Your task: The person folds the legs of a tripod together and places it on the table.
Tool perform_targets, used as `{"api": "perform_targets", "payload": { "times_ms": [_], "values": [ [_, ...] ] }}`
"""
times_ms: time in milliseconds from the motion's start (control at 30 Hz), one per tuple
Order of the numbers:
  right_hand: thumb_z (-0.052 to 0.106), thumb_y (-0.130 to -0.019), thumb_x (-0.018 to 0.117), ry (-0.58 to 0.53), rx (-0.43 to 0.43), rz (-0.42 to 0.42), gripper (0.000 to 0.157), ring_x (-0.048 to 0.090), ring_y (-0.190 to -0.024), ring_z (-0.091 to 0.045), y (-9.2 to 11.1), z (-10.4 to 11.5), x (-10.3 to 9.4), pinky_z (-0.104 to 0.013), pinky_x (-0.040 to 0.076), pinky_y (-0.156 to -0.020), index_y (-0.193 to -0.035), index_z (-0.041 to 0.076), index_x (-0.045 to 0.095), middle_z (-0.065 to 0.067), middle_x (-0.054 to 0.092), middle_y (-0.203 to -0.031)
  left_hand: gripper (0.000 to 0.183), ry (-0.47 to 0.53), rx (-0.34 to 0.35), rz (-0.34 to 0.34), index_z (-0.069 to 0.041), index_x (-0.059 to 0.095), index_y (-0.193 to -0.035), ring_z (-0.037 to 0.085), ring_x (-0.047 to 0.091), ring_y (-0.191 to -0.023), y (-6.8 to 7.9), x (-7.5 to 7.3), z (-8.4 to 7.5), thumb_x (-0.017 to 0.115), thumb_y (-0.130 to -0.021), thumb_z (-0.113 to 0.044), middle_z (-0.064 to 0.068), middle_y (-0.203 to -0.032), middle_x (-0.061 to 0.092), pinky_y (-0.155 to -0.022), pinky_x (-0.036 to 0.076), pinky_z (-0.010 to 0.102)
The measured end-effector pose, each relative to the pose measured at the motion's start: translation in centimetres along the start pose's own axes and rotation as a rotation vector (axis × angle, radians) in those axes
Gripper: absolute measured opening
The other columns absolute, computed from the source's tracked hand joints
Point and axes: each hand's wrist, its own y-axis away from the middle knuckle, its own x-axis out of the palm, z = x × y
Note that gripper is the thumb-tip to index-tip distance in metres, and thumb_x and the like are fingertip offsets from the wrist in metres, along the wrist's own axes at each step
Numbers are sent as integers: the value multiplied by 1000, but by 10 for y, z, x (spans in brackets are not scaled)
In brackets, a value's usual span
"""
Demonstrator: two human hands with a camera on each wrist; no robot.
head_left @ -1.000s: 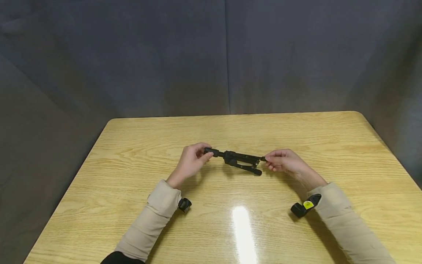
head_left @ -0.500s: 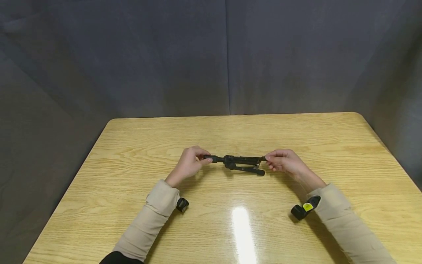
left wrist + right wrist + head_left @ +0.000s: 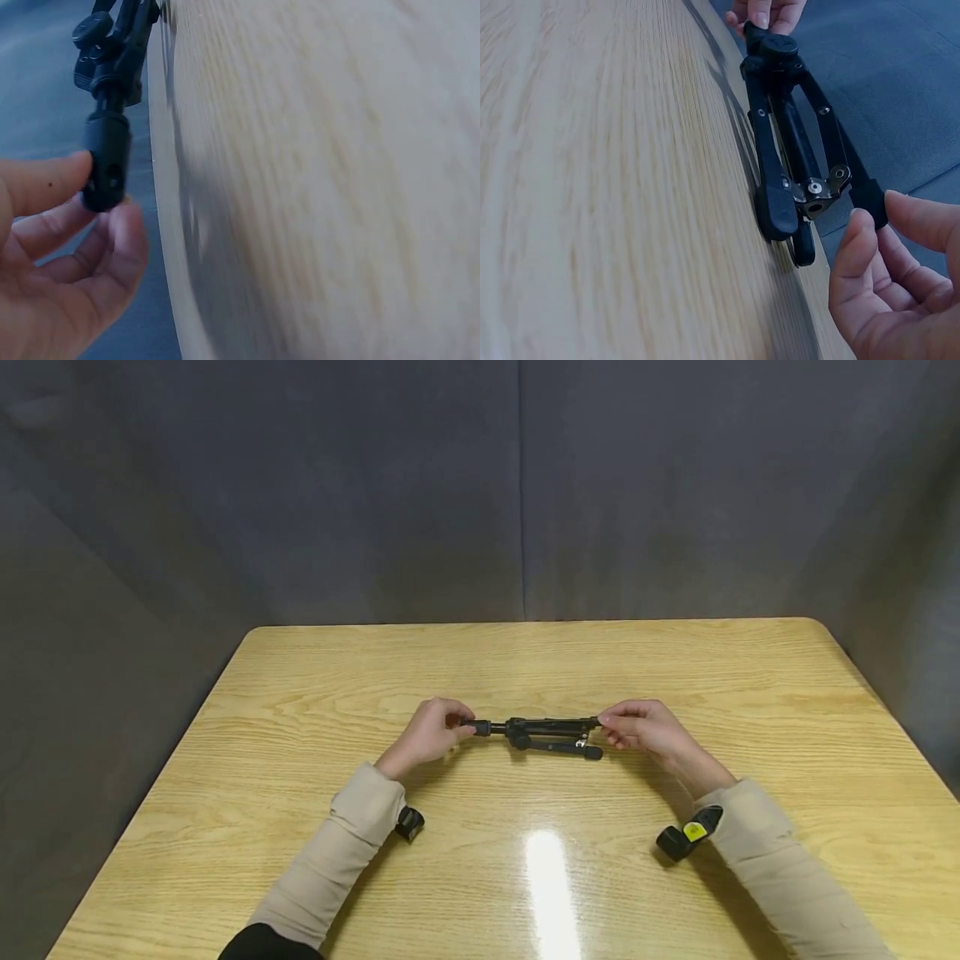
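Observation:
A small black tripod (image 3: 551,727) lies crosswise between both hands, low over the table, its legs mostly folded along the centre column. My left hand (image 3: 427,735) pinches the thick cylindrical end of the column (image 3: 107,154) between thumb and fingers. At the other end my right hand (image 3: 645,731) holds one leg's rubber foot (image 3: 870,201) in its fingertips. That leg spreads a little away from the column in the right wrist view. The other two feet hang free, beside a metal hinge bracket (image 3: 817,191). A round knob (image 3: 780,46) sits at the leg joint.
The wood-grain table (image 3: 300,677) reaches forward to a dark grey curtain (image 3: 375,493). Black wrist cameras (image 3: 410,823) sit by both beige sleeves (image 3: 780,852). A bright light reflection lies on the near part of the tabletop.
The tripod has swung from a slant to nearly level in the head view, its left end coming nearer. My left hand has drawn slightly nearer with it; the right has hardly moved.

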Motion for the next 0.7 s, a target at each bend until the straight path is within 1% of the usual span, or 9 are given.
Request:
{"api": "perform_targets", "payload": {
  "times_ms": [100, 233, 333, 467, 567, 700],
  "values": [
    [3, -89, 56, 6, 4, -9, 13, 57, -65, -10, -1, -1, 2, -22, 49, -60, -96, -8, 59, -6, 61, -77, 19, 10, -45, 30, 4, 65, -102, 18, 55, -77, 0, 0, 3, 62, -86, -5, 11, -90, 62, -69, 45, 30],
    [2, -89, 55, 3, 14, -21, 11, 57, -65, -9, -3, -1, 5, -21, 49, -59, -95, -7, 59, -5, 61, -76, 18, 32, -100, 66, 4, 65, -102, 19, 56, -79, 1, 0, 4, 61, -86, -3, 11, -91, 62, -71, 46, 31],
    [2, -89, 54, 5, 13, -18, 11, 57, -65, -9, -3, -1, 6, -21, 49, -59, -95, -7, 59, -5, 61, -75, 18, 44, -126, 95, 4, 64, -102, 20, 56, -82, 2, -1, 5, 59, -86, -2, 11, -92, 62, -73, 46, 33],
    [3, -90, 55, 32, 20, -18, 17, 57, -65, -9, -3, 1, 7, -22, 49, -60, -99, -11, 56, -5, 60, -76, 20, 60, -143, 119, 5, 63, -105, 21, 56, -87, 3, -2, 5, 57, -88, -3, 12, -97, 62, -77, 45, 35],
    [4, -90, 55, 56, 24, -27, 20, 57, -65, -10, -2, 3, 8, -23, 49, -60, -101, -12, 56, -4, 60, -76, 22, 74, -149, 124, 5, 62, -108, 21, 58, -84, 3, -2, 4, 56, -89, -4, 13, -98, 62, -76, 46, 35],
    [5, -90, 55, 62, 13, -33, 20, 56, -64, -10, -1, 4, 9, -23, 49, -60, -100, -12, 56, -5, 60, -76, 25, 99, -148, 128, 5, 60, -112, 20, 60, -74, 6, -3, 3, 55, -90, -7, 14, -99, 62, -71, 48, 32]
  ]
}}
